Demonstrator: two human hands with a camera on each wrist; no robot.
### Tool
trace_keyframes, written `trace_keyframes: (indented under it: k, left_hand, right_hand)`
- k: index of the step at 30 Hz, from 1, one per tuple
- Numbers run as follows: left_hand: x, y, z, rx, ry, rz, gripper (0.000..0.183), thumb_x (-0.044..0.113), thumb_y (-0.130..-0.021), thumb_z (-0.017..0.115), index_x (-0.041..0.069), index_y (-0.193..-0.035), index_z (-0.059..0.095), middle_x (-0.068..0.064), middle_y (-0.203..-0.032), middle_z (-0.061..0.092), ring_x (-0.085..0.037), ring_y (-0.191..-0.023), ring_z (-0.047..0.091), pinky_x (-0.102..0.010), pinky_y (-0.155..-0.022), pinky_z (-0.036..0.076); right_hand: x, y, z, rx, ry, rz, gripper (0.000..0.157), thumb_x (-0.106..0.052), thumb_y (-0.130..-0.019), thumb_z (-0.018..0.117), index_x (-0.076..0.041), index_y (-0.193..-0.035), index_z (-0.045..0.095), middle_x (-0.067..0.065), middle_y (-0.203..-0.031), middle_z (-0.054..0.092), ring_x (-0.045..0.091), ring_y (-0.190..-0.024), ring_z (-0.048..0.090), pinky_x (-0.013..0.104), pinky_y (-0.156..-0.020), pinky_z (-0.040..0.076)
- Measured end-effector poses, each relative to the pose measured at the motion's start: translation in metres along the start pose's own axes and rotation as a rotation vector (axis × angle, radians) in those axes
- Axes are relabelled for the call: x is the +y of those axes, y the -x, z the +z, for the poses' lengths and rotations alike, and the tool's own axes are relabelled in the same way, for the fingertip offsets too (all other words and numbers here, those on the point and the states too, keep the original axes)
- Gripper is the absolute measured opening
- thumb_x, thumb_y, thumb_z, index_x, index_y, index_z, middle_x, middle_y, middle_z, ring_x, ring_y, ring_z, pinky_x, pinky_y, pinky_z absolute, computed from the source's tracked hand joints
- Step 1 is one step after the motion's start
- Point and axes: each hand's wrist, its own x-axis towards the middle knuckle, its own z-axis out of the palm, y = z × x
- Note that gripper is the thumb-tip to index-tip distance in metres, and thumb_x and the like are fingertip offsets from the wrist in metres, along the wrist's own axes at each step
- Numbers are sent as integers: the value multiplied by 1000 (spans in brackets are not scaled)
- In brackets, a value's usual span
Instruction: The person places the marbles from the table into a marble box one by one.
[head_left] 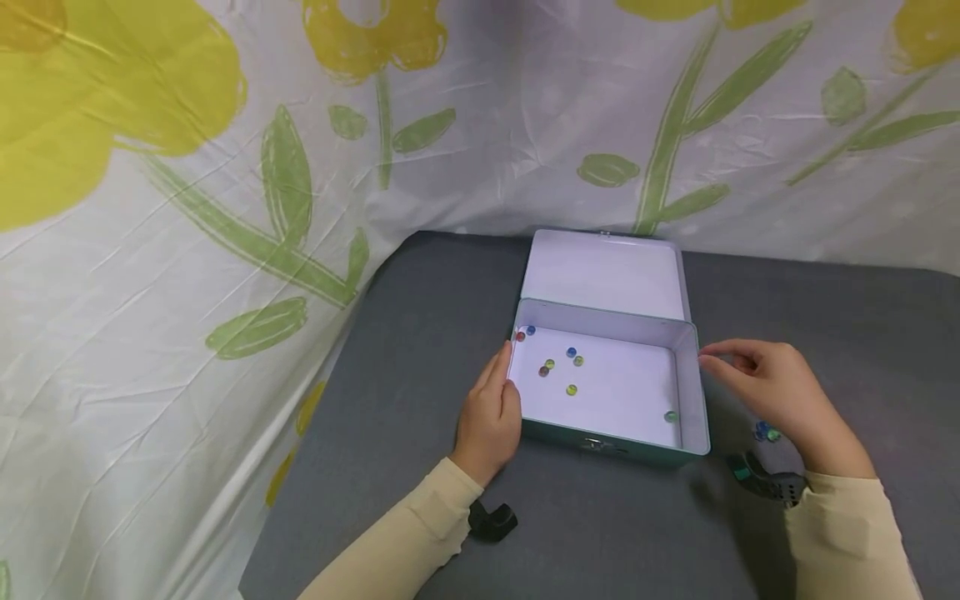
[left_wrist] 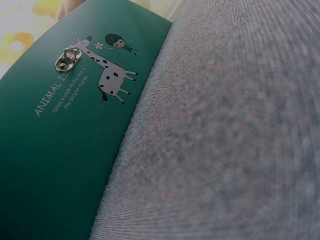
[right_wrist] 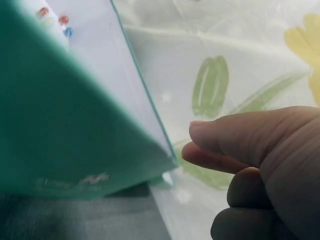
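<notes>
A green metal box [head_left: 611, 454] with a white inside stands on the grey table, its hinged lid [head_left: 607, 271] laid back. Several small glass marbles [head_left: 572, 390] lie scattered on its floor; a green marble [head_left: 671, 416] is near the right wall. My left hand [head_left: 489, 417] rests along the box's left side, fingers fairly straight. At the right side is my right hand [head_left: 776, 392], thumb and forefinger close together near the rim, other fingers curled. No object shows between those fingertips in the right wrist view. The left wrist view shows the box's giraffe-printed front [left_wrist: 112, 82], not the hand.
Several blue and green marbles [head_left: 767, 432] lie on the table [head_left: 600, 533] beside my right wrist. A metal clasp [head_left: 594, 444] sits on the box front. White cloth [head_left: 510, 150] with yellow flowers hangs behind and to the left of the table.
</notes>
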Motion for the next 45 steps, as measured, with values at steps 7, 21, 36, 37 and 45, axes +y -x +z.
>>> trace_keyframes:
  k: [7,21,36,37,45]
  left_hand:
    - [-1,0,1,10,5,10,53,4,-106,40,-3,-158,41,-17,-161,46,-24,-148,46,-50,-115,43]
    - [-5,3,-1,4,-10,-10,54,4,-106,40,-3,-159,40,-18,-162,45,-25,-149,44,-49,-117,41]
    - [-5,1,1,16,2,10,53,4,-105,41,-4,-158,41,-19,-161,46,-24,-149,45,-49,-116,42]
    - [-5,1,1,17,3,11,53,4,-105,41,-4,-158,41,-18,-161,46,-24,-149,45,-49,-116,41]
    - [-4,-1,3,15,4,9,53,5,-105,40,-4,-158,42,-19,-161,46,-24,-149,45,-49,-117,41]
  right_hand:
    - [14,9,2,18,19,7,37,-31,-105,66,2,-121,75,-2,-59,34,10,-49,28,33,-45,29]
    - [49,27,8,21,25,74,40,-31,-106,65,3,-126,73,-2,-59,35,11,-48,29,33,-44,30]
    - [74,45,10,28,68,125,35,-24,-105,67,5,-123,74,-4,-59,37,9,-48,29,32,-43,30]
    - [75,46,10,30,69,124,35,-24,-104,67,5,-123,74,-4,-59,37,9,-48,30,32,-44,30]
    - [85,56,15,47,98,119,30,-21,-104,67,4,-117,76,-3,-62,41,8,-51,33,31,-47,30]
